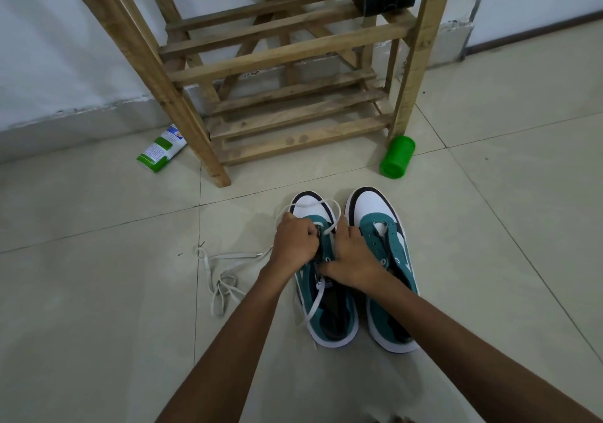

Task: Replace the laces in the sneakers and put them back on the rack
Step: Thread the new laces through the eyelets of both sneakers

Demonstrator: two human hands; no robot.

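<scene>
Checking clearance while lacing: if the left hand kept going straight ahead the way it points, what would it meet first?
Probably the left sneaker's white toe, just beyond the left hand. Past that lies bare floor, then the rack; depth is unclear.

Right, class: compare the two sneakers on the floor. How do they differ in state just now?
The left sneaker has a white lace threaded in it; the right sneaker shows bare eyelets. The left hand and right hand work on the left sneaker, the right one lies untouched. Both are teal and white, toes towards the rack.

Dim, soft light (edges bowed)
</scene>
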